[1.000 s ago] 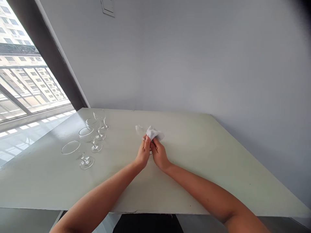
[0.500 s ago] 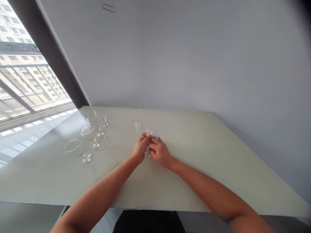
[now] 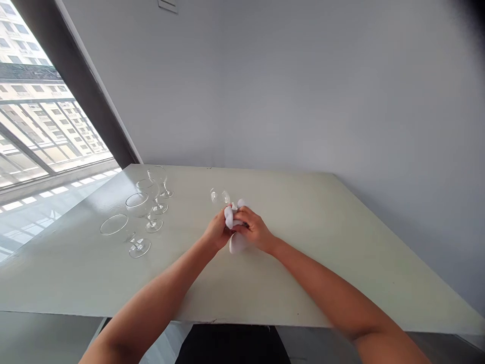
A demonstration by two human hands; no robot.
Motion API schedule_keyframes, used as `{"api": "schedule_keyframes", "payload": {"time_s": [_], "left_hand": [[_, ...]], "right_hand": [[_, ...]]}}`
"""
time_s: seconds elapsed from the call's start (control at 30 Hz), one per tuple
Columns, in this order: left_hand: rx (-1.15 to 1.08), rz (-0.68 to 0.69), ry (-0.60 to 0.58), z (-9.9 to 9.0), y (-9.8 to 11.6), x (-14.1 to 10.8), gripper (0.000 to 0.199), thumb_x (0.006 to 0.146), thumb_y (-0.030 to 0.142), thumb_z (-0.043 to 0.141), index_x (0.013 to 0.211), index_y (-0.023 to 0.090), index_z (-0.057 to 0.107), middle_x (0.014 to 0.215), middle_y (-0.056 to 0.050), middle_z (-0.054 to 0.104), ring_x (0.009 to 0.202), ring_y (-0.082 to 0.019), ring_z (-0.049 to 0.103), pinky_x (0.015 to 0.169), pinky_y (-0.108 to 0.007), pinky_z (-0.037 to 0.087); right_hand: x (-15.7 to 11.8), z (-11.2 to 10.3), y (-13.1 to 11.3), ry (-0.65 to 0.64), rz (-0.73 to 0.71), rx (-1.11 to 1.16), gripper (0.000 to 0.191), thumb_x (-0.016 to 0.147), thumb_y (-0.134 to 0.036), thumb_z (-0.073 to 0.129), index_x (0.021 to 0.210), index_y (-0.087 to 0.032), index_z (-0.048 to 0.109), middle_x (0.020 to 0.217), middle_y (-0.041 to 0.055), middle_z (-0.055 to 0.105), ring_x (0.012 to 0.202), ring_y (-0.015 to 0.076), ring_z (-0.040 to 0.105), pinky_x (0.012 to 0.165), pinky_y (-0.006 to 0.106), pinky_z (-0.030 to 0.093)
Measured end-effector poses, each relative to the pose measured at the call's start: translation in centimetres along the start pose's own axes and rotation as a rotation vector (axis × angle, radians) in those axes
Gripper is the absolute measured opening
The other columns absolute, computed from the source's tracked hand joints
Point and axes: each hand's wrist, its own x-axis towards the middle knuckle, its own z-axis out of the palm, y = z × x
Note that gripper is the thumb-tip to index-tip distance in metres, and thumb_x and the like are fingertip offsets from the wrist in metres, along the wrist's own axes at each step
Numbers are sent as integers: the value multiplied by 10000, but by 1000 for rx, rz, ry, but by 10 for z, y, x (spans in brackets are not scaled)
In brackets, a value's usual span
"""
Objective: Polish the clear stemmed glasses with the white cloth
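Four glasses (image 3: 154,225) stand on the table (image 3: 322,242), left of the cloth (image 3: 237,243); another glass (image 3: 225,196) seemingly extends behind it.

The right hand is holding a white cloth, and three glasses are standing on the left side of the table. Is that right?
Not quite: the head view shows four glasses standing on the left side of the table, not three. The right hand is holding a white cloth.

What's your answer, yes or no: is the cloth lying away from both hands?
No, the white cloth is bunched between the left hand and right hand.
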Motion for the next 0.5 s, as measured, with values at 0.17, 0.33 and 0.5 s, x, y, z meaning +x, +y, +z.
{"api": "schedule_keyframes", "payload": {"time_s": [0.17,0.33,0.5], "left_hand": [[-71,142,-77,7,-1,-1,228,730,377,593,817,168,570,571,54,398,492,-48,392,523,-178,373],[394,462,36,5,1,-3,273,757,420,545,875,176,580,620,30,462,571,-83,446,589,-205,380],[1082,872,247,-5,11,-2,263,817,397,452,667,183,482,684,2,486,666,-120,459,653,-234,364]], "right_hand": [[7,5,5,227,385,770,242,681,-339,669,857,-215,560,763,-13,590,691,138,547,678,286,434],[0,26,11,302,613,977,346,610,-400,714,822,-184,545,696,-18,571,611,115,510,607,259,413],[-12,9,6,-157,565,297,346,691,-521,606,782,-187,625,716,9,570,551,108,479,560,265,378]]}}
